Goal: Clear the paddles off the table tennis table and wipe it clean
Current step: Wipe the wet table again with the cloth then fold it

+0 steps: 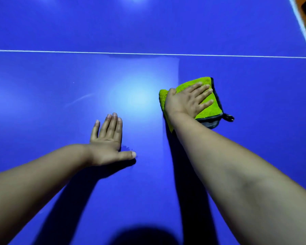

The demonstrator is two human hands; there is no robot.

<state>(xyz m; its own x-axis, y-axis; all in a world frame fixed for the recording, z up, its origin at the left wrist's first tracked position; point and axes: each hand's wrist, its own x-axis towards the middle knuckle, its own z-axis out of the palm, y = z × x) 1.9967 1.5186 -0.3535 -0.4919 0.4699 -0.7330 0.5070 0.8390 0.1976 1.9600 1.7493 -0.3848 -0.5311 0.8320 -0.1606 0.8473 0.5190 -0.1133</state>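
1. Cloth (208,110): yellow-green pile with a grey edging and a small dark loop (229,118) at its near-right corner; folded, lying flat on the table (60,76), right of centre and on the near side of the white line (78,51).
2. Right hand (187,100): laid palm-down on the cloth, fingers straight and spread, pressing rather than gripping; nothing is closed in the palm.
3. Left hand (107,138): flat on the bare blue surface, fingers together and thumb out to the side, holding nothing; well apart from the cloth; probably a brace.
4. Paddles: none in view; that part of the task looks done, though the table's far reaches lie outside the frame.
5. Handling, as judged: the cloth is light, soft and limp, and its folds may bunch or creep; the smooth, glossy top gives little drag; a broad flat palm over the middle suits wiping, the spread fingers pinning the layers; for lifting, pinch a folded edge or the loop.
6. A paler band lies left of the cloth; possibly a wiped swathe.
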